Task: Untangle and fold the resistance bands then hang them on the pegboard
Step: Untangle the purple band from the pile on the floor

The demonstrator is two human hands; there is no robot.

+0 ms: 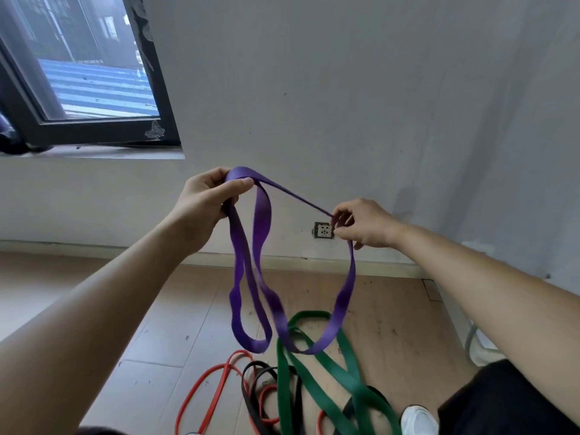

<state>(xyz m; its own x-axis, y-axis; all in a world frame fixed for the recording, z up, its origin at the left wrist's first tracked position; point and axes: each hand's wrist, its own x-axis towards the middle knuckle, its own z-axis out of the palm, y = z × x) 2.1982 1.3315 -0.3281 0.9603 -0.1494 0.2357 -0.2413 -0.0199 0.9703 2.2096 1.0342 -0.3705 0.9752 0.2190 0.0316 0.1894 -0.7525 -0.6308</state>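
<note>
One purple band [262,221] pinched by left grip [204,202] and right grip [364,224]; three other bands [326,372] below

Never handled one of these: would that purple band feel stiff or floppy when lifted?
Probably floppy: the purple band sags in long loops below the left hand and right hand. Likely light, since the right hand's pinch alone carries one end. Possibly twist-prone: the flat strip turns edge-on between the hands.

red band [219,368] — cut off below | purple band [262,218] loops — blurred
</note>
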